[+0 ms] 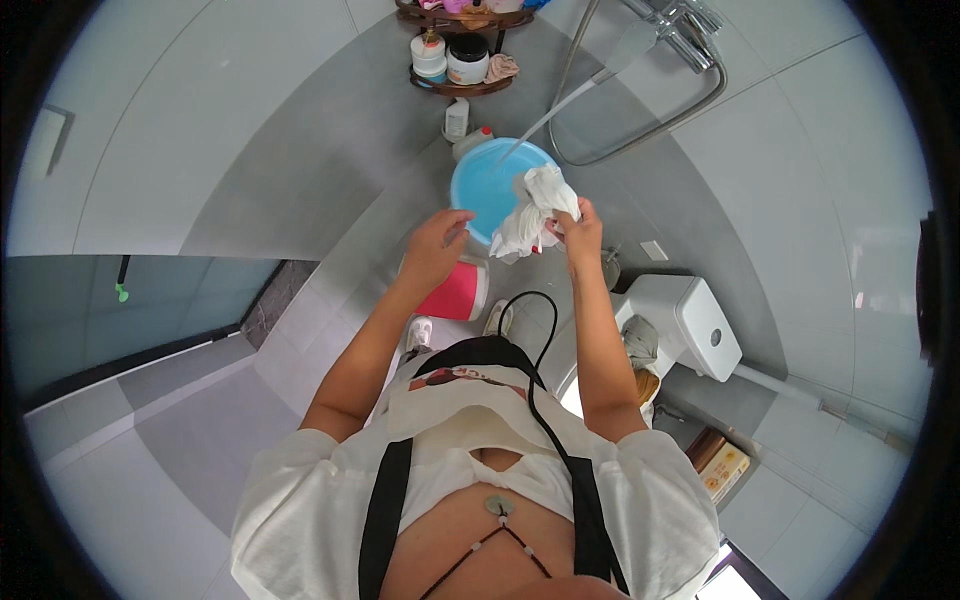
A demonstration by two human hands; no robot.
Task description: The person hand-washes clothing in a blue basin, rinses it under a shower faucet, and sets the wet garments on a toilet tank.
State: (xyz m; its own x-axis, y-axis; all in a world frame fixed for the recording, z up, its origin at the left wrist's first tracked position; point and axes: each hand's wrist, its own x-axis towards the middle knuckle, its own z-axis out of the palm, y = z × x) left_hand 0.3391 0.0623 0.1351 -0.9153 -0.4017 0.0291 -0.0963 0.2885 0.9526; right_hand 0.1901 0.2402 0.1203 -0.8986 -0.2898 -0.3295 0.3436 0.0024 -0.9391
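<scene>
My right hand grips a crumpled white cloth, which hangs over the near right rim of a light blue basin. A small red spot shows near the cloth's lower edge; whether it belongs to the cloth I cannot tell. At the basin's near left rim is my left hand, holding nothing, its thumb and fingers apart. From the chrome tap at the upper right, a stream of water runs down into the basin.
A pink and white stool or bin stands just below the basin. Beyond it are white bottles and a corner shelf with jars. A looping shower hose hangs at right, above a white toilet. A black cord trails from my front.
</scene>
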